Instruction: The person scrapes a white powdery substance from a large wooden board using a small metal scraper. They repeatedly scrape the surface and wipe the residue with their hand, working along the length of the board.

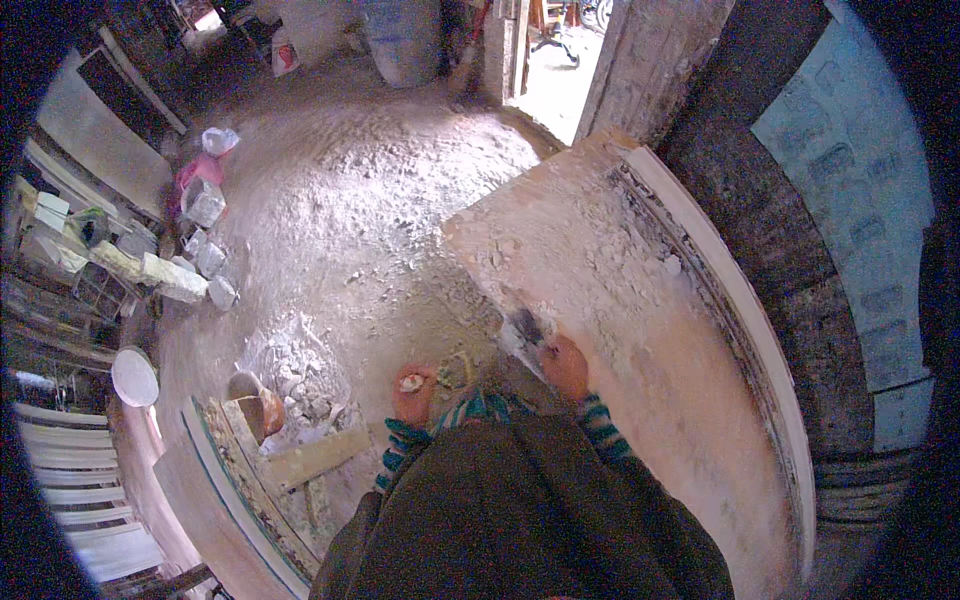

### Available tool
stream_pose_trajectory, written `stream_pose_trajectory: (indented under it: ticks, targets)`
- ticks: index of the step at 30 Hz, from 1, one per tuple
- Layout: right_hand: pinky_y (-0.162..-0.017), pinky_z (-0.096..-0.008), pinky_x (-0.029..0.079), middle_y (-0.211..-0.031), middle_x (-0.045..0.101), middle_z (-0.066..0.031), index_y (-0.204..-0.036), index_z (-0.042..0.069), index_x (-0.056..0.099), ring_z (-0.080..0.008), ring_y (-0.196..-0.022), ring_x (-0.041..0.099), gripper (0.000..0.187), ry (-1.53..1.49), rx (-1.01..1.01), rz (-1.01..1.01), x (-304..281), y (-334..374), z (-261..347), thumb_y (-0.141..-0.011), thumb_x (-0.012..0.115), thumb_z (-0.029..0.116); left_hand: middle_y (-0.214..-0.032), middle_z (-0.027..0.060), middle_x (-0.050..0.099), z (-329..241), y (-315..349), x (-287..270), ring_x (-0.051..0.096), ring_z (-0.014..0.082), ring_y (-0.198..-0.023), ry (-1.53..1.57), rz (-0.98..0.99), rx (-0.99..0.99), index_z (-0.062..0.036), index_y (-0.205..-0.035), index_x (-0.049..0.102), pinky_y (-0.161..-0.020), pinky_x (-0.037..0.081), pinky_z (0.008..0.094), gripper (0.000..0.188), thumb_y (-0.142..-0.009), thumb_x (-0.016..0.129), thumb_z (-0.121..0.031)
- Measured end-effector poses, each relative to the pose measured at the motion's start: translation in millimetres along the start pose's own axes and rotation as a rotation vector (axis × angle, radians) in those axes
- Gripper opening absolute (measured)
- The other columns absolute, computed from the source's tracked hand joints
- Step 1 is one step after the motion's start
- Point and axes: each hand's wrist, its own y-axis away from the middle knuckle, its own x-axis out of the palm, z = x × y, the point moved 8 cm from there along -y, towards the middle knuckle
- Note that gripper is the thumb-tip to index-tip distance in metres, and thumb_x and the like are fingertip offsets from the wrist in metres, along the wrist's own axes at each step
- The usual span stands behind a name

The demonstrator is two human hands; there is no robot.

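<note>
At far left, at least six pale slats (78,466) lie in a stack, with one round, pale disc (135,377) just beyond them. Farther off, one pink bag (195,180) rests among several whitish blocks and wrappings. Next come one reddish-brown vessel (262,408), tilted, and beside it one heap of whitish lumps (305,385) — too many to count — with one wooden plank (325,457) lying nearer the wearer. At centre are two bare hands in striped sleeves. The left hand (413,398) has its fingers curled about one small whitish piece (411,382), held above the floor (400,310). The right hand (566,368) is closed on one flat tool (522,330), part dark and part pale — its exact kind is unclear — at the left edge of one dust-covered tabletop (690,400). At far right stands one light-blue panel (850,170).
</note>
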Motion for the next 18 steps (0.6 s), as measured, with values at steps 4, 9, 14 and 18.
stream_pose_trajectory:
  ticks: [4,9,14,18]
  targets:
    - [-0.064,-0.0446,0.044,-0.076,0.06,-0.0181,-0.08,0.003,0.057,-0.0361,-0.074,0.058,0.024,-0.036,-0.116,-0.206,15,-86,68,-0.077,0.06,0.026,-0.076,-0.0002,0.059,-8,-1,-1,0.056,0.0119,-0.072,0.034,-0.046,0.12,-0.0079,-0.081,0.058,-0.067,0.047,0.0262,0.016,-0.071,0.069,-0.003]
    - [-0.064,-0.0431,0.045,-0.073,0.059,-0.018,-0.079,0.002,0.055,-0.0352,-0.071,0.058,0.027,-0.058,-0.002,-0.009,-13,-110,78,-0.077,0.061,0.028,-0.073,0.0007,0.06,-18,-9,1,0.055,0.0111,-0.067,-0.161,-0.012,0.224,-0.0073,-0.08,0.058,-0.063,0.047,0.0259,0.015,-0.071,0.069,-0.002]
    - [-0.065,-0.0422,0.045,-0.074,0.059,-0.018,-0.078,0.0,0.055,-0.0339,-0.073,0.058,0.029,0.081,0.118,0.098,-31,-30,19,-0.078,0.061,0.028,-0.074,0.0016,0.059,4,-7,-1,0.056,0.0117,-0.065,0.028,-0.028,0.132,-0.0067,-0.08,0.057,-0.06,0.047,0.0256,0.016,-0.071,0.069,-0.001]
    - [-0.068,-0.0431,0.045,-0.081,0.06,-0.0185,-0.081,0.002,0.056,-0.0347,-0.078,0.058,0.026,-0.001,-0.031,-0.078,-9,-29,28,-0.079,0.059,0.028,-0.076,0.0025,0.058,4,-2,-7,0.057,0.0133,-0.067,0.072,0.007,0.046,-0.0066,-0.082,0.056,-0.062,0.048,0.0263,0.018,-0.072,0.069,0.0]
